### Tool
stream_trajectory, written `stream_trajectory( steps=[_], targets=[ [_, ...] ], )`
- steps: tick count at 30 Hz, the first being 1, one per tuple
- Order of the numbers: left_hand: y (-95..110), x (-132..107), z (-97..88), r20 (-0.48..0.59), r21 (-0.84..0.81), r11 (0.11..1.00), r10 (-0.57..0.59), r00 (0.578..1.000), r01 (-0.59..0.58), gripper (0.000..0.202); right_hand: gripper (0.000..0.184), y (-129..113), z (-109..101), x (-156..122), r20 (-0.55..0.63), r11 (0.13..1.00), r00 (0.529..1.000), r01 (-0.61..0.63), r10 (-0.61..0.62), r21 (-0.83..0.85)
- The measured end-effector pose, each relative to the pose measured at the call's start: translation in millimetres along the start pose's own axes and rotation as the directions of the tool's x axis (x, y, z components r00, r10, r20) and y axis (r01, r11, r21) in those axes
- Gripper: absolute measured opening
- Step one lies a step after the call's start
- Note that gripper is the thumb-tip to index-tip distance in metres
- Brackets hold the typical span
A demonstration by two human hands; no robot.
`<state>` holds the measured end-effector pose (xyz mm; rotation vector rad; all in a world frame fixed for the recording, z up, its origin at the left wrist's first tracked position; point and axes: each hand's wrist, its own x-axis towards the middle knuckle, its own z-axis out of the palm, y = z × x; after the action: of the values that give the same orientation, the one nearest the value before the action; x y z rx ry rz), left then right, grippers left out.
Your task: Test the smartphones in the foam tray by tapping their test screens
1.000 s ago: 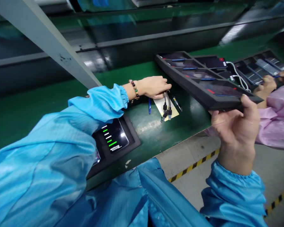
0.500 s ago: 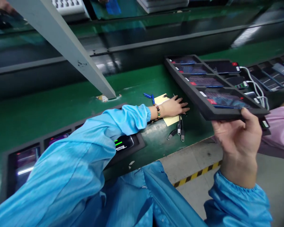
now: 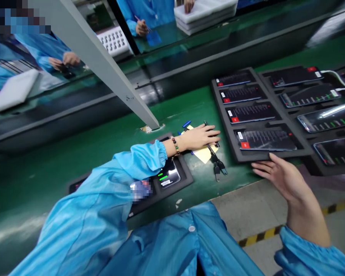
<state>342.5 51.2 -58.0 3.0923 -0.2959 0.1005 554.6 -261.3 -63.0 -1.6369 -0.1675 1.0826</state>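
Observation:
My left hand [image 3: 199, 137] lies palm down with fingers stretched out, over black cables [image 3: 214, 153] and a yellow paper slip [image 3: 202, 154]; what is under the palm is hidden. A dark foam tray [image 3: 232, 147] holding several phones in separate compartments lies to its right. At that tray's front edge, my right hand [image 3: 278, 172] has its thumb against the rim and its fingers extended just below, not wrapped around it. Under my left forearm is another dark tray [image 3: 185, 180] with a lit phone [image 3: 170, 176], partly hidden by my sleeve.
More phones [image 3: 327, 119] sit in a tray at the right, some with white cables [image 3: 337, 78] attached. A grey post [image 3: 123, 92] rises from the green bench [image 3: 172, 111]. A blue pen piece [image 3: 186, 124] lies behind my left hand. Across the bench, co-workers' hands [image 3: 142, 28] handle items.
The phone tray has come down from its tilted, raised position onto the bench side. My right hand's fingers have come out from under it. My left hand remains over the cables and paper.

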Motion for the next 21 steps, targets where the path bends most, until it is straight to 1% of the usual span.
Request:
stream_trajectory(
  steps=[2, 4, 5, 7, 8, 9, 10, 11, 12, 13, 14, 15, 17, 18, 19, 20, 21],
  targets=[
    [5, -9, -19.3, -0.068, -0.003, 1.000, 0.019, 0.997, -0.019, 0.042, 0.053, 9, -15, -5, -0.071, 0.982, 0.997, -0.038, 0.025, -0.186],
    [11, -26, -45.0, -0.153, -0.036, 0.999, 0.023, 0.988, -0.029, 0.043, 0.062, 13, -24, -15, -0.153, 0.950, 0.987, -0.006, -0.044, -0.311],
    [15, -38, -59.6, -0.189, -0.064, 0.998, -0.001, 0.982, -0.011, 0.044, 0.064, 13, -25, -23, -0.174, 0.935, 0.980, 0.031, -0.098, -0.354],
    [23, -69, -89.9, -0.250, -0.117, 0.986, -0.143, 0.958, 0.117, 0.048, 0.064, 8, -16, -40, -0.169, 0.898, 0.963, 0.123, -0.212, -0.423],
    [26, -88, -104.6, -0.280, -0.161, 0.966, -0.239, 0.930, 0.200, 0.050, 0.063, 4, -6, -48, -0.132, 0.876, 0.959, 0.168, -0.252, -0.453],
    [29, -109, -118.4, -0.269, -0.223, 0.928, -0.354, 0.896, 0.300, 0.048, 0.062, -1, 7, -55, -0.082, 0.850, 0.953, 0.221, -0.293, -0.479],
    [31, -130, -131.0, -0.244, -0.293, 0.861, -0.487, 0.839, 0.415, 0.048, 0.060, -5, 21, -60, 0.009, 0.822, 0.950, 0.274, -0.311, -0.500],
    [33, -152, -142.0, -0.230, -0.352, 0.773, -0.618, 0.752, 0.528, 0.049, 0.057, -9, 38, -63, 0.099, 0.794, 0.938, 0.334, -0.331, -0.509],
    [34, -173, -151.1, -0.233, -0.394, 0.683, -0.722, 0.651, 0.615, 0.052, 0.054, -11, 54, -64, 0.194, 0.763, 0.917, 0.399, -0.349, -0.509],
    [35, -193, -158.1, -0.230, -0.411, 0.597, -0.799, 0.555, 0.689, 0.055, 0.051, -13, 71, -64, 0.292, 0.729, 0.887, 0.461, -0.358, -0.507],
    [35, -212, -162.7, -0.205, -0.416, 0.510, -0.859, 0.469, 0.753, 0.058, 0.048, -13, 87, -62, 0.365, 0.691, 0.853, 0.518, -0.373, -0.505],
    [34, -230, -164.8, -0.146, -0.419, 0.410, -0.911, 0.386, 0.810, 0.060, 0.044, -12, 102, -60, 0.428, 0.645, 0.812, 0.578, -0.397, -0.499],
    [29, -264, -161.4, -0.064, -0.449, 0.195, -0.980, 0.186, 0.872, 0.063, 0.036, -6, 129, -55, 0.524, 0.561, 0.735, 0.673, -0.431, -0.482],
    [25, -280, -156.1, -0.016, -0.468, 0.109, -0.993, 0.114, 0.877, 0.061, 0.032, -2, 140, -54, 0.554, 0.527, 0.700, 0.710, -0.451, -0.467],
    [21, -296, -149.0, 0.016, -0.478, 0.054, -0.997, 0.070, 0.877, 0.057, 0.029, 2, 150, -53, 0.570, 0.500, 0.669, 0.740, -0.477, -0.450],
    [16, -311, -140.4, 0.039, -0.493, 0.014, -0.998, 0.038, 0.870, 0.053, 0.027, 7, 159, -53, 0.576, 0.474, 0.638, 0.768, -0.511, -0.430],
    [11, -327, -131.1, 0.041, -0.514, -0.034, -0.999, -0.015, 0.857, 0.050, 0.024, 12, 165, -53, 0.571, 0.452, 0.609, 0.793, -0.551, -0.409]
  ],
)
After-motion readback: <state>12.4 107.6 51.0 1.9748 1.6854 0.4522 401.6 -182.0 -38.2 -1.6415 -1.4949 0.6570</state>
